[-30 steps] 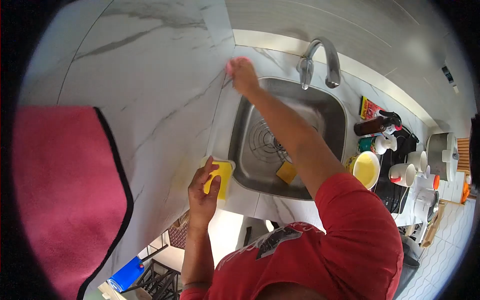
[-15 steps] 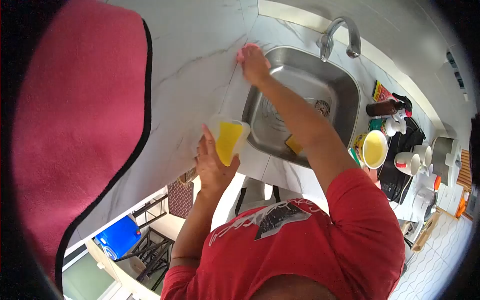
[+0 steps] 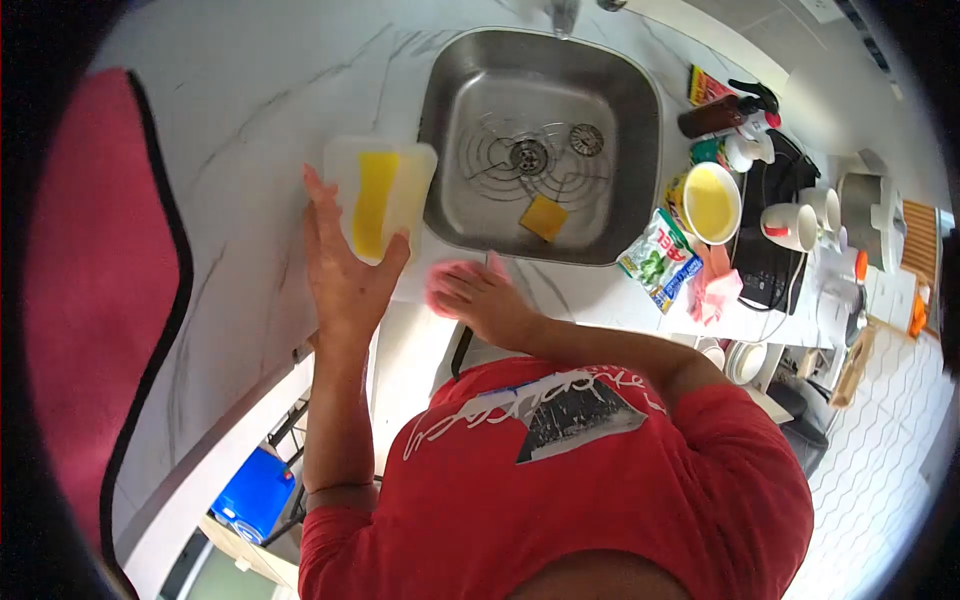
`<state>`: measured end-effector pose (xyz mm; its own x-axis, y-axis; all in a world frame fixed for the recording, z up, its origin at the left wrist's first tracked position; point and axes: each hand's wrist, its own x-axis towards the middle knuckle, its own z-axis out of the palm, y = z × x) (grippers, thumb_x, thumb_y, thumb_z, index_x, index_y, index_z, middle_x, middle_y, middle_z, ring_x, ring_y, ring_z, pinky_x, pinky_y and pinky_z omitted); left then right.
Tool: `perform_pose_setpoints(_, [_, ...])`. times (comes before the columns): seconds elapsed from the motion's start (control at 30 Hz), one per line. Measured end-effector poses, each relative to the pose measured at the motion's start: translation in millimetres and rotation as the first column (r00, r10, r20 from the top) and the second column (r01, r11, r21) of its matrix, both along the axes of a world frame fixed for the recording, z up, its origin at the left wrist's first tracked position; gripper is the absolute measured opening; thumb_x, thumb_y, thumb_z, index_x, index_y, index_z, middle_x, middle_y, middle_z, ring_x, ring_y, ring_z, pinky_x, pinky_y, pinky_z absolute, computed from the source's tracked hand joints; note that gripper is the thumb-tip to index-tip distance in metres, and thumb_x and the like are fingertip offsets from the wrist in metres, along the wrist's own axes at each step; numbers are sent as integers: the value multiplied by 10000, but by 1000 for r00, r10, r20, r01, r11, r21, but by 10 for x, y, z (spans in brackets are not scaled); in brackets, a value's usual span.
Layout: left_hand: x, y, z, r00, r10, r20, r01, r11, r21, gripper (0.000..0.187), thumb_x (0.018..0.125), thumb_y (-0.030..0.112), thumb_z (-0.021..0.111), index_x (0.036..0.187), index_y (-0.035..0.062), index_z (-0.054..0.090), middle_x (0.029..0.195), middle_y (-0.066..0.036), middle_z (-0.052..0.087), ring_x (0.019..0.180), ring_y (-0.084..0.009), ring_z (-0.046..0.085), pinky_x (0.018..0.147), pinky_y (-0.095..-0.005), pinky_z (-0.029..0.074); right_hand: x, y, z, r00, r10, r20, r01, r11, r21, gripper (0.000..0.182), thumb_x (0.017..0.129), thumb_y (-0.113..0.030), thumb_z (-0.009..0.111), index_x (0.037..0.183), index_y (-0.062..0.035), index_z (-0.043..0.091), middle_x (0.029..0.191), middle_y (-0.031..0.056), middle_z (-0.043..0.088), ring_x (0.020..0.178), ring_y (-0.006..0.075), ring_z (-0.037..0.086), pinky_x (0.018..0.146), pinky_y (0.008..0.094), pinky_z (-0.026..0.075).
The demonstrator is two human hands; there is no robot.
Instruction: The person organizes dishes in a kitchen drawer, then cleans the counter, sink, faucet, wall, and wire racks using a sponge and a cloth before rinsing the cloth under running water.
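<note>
A translucent plastic container (image 3: 408, 190) with a yellow strip (image 3: 375, 205) in it lies at the sink's left edge. My left hand (image 3: 345, 270) grips its near left corner, with the fingers along the left side and the thumb at the near edge. On the counter's front edge, my right hand (image 3: 490, 305) presses over a bunched pink cloth (image 3: 448, 285), most of which the palm and fingers cover. The steel sink (image 3: 640, 120) lies beyond it and holds a yellow sponge (image 3: 544, 217) and a loose drain strainer (image 3: 586, 140).
Right of the sink stand a yellow-filled tub (image 3: 714, 203), a green-and-white packet (image 3: 660, 258), a brown spray bottle (image 3: 712, 117), another pink cloth (image 3: 714, 288) and white mugs (image 3: 790, 227). A large pink mat (image 3: 110, 260) with black edging is at far left.
My right hand has come with the pink cloth from the sink's far left corner to the counter's front edge. The view has shifted; my left hand stays at the container.
</note>
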<state>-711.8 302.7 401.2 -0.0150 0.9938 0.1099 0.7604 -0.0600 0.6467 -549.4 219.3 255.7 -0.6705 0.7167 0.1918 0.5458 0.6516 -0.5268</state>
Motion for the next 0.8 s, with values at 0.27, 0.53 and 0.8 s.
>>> perform_pose_setpoints(0.27, [-61, -95, -761, 956, -43, -291, 5, 992, -128, 965, 653, 235, 683, 1404, 62, 101, 1234, -231, 370, 1090, -404, 419, 875, -498, 378, 1063, 38, -104, 876, -480, -56, 466, 870, -163, 499, 676, 12, 565, 1156, -117, 520, 1161, 152, 519, 1090, 328, 483, 909, 427, 392])
perform_pose_setpoints(0.53, [33, -211, -766, 841, -82, -535, -10, 986, -166, 995, 654, 372, 699, 1406, 101, 106, 1343, -184, 256, 1209, -396, 296, 919, -580, 287, 1418, 2367, -140, 218, -754, -620, -66, 622, -780, 215, 839, -201, 521, 961, -26, 539, 900, 118, 577, 823, 255, 589, 680, 372, 501])
perform_pose_setpoints(0.8, [538, 485, -547, 962, -237, -134, 261, 943, 206, 771, 748, 295, 647, 1339, -21, 267, 1212, -243, 418, 1150, -444, 365, 951, -472, 323, 1357, 2891, 200, 30, -866, -499, -87, 495, -864, 258, 900, -261, 483, 1021, -42, 547, 803, 90, 614, 541, 196, 592, 387, 344, 462])
